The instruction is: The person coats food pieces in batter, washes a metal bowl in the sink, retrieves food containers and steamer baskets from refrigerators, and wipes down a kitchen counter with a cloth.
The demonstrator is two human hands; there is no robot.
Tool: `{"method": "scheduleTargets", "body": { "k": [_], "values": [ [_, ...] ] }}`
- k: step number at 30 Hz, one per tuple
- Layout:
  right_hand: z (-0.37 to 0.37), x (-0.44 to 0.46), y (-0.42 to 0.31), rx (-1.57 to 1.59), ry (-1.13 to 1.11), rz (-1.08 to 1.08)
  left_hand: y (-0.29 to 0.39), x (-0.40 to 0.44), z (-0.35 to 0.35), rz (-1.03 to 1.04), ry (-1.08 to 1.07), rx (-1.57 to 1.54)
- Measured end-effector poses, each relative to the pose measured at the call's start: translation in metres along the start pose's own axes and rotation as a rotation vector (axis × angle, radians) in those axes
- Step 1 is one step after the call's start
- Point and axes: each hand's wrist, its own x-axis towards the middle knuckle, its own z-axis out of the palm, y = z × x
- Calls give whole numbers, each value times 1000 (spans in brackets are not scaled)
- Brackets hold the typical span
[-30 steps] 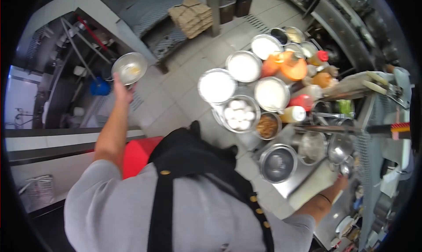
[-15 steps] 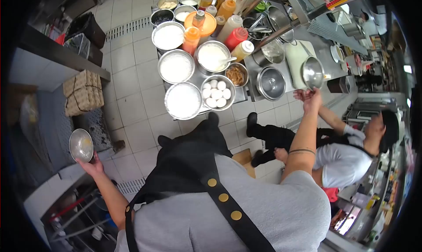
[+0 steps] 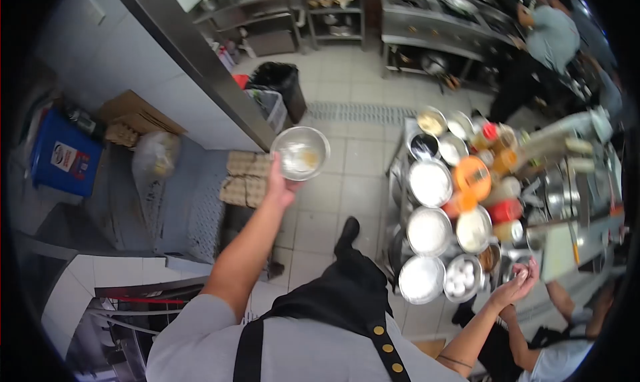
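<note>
Head view showed the left hand [image 3: 284,186] gripping 1 metal bowl [image 3: 292,142], left of the desk [image 3: 402,185]; work looked partway, the bowl not set down. Whether the right hand [image 3: 519,286], half-curled at the desk's near end, held anything, I could not tell.

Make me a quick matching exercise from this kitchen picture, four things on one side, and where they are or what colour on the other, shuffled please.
Column one:
1. Shallow metal bowl
2. Eggs
3. Round lid among the squeeze bottles
4. Box with a white label, far left of the view

Column two:
A. Orange
B. White, grouped together
C. Blue
D. Held in the left hand

Right pairs: 1-D, 2-B, 3-A, 4-C.
</note>
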Motion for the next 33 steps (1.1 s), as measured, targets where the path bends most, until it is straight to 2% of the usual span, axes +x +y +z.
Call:
{"method": "scheduleTargets", "body": {
  "k": [2,4,5,7,8,9,13,17,19,21,22,24,26,29,31,32,33],
  "values": [
    [83,3,-34,100,-192,-168,25,30,24,12,27,-32],
    [168,11,-44,197,-278,-96,50,61,38,-30,-54,-65],
    [210,11,-49,264,-286,13,64,77,41,-49,-42,-62],
    [299,10,-61,601,-376,213,86,118,27,-52,-54,-45],
    [340,13,-76,606,-480,196,94,133,21,-68,-56,-21],
    [383,13,-93,669,-544,182,106,142,24,-120,82,2],
    [530,-7,-138,928,-851,331,121,211,1,-158,174,-93],
    [656,-15,-136,1004,-1071,247,129,316,-14,-239,226,-200],
    [705,-4,-124,986,-1077,218,132,377,-16,-270,237,-205],
    [760,21,-112,847,-1100,170,139,468,-15,-284,352,-301],
    [785,39,-105,826,-1095,151,149,511,-8,-295,328,-310],
    [823,65,-93,849,-982,252,169,579,-1,-167,420,-139],
    [860,95,-84,781,-925,251,211,634,24,-121,469,-13],
    [910,127,-40,648,-803,268,255,721,41,-88,424,-16],
    [958,140,0,551,-664,464,289,776,54,-73,353,-63],
    [992,145,18,558,-674,469,302,807,46,-68,364,-64],
    [1019,153,31,584,-635,586,310,832,27,-77,308,-95]
  ]
}}
